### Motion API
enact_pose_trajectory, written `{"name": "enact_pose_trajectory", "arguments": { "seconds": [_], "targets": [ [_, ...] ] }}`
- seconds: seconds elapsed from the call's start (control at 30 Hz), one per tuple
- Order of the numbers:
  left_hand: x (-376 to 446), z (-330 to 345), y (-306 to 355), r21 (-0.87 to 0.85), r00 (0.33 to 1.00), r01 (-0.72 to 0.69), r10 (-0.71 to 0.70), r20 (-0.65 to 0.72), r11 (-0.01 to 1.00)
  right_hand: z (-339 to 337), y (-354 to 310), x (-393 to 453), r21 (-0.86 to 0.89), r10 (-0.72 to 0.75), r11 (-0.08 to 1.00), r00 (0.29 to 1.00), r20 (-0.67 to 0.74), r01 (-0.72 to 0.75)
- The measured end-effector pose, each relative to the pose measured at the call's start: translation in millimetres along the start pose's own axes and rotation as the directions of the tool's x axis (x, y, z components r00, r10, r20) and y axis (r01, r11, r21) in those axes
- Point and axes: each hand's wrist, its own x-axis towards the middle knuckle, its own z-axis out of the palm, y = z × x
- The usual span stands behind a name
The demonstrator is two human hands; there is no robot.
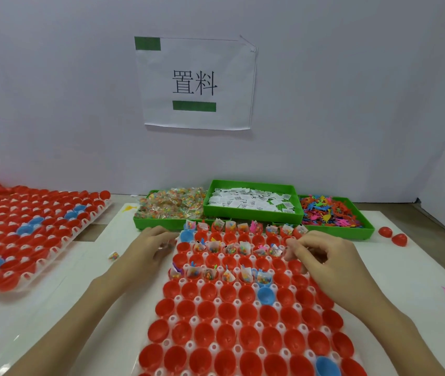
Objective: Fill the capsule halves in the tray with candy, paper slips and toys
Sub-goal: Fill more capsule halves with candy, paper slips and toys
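1. The right hand [321, 260] is covering several red capsule halves on the right side of the white plastic holding tray [217, 301], and its curled fingertips [293, 246] are hiding whatever they are pinching.
2. The left hand [149, 246] is blurring at its fingertips, so its grip is impossible to read.
3. The picture's bottom edge is cutting off that tray's nearest row.
4. The second tray of red and blue halves [30, 236] is running off the left edge.
5. The print on the white paper slips [251, 200] is staying too small to read.
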Motion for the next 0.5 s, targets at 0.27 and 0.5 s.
{"name": "enact_pose_trajectory", "arguments": {
  "seconds": [0.27,0.5],
  "targets": [
    [-4.8,3.6,-4.3,-0.146,0.99,0.121,-0.13,-0.054,0.982,-2.7,2.1,2.1,0.072,0.037,0.997,0.999,-0.014,-0.035],
    [-9.0,-6.3,-3.8,-0.254,0.986,0.106,-0.135,-0.102,0.962,3.0,-15.7,6.0,0.205,0.085,0.974,0.995,0.056,-0.095]
  ]
}}
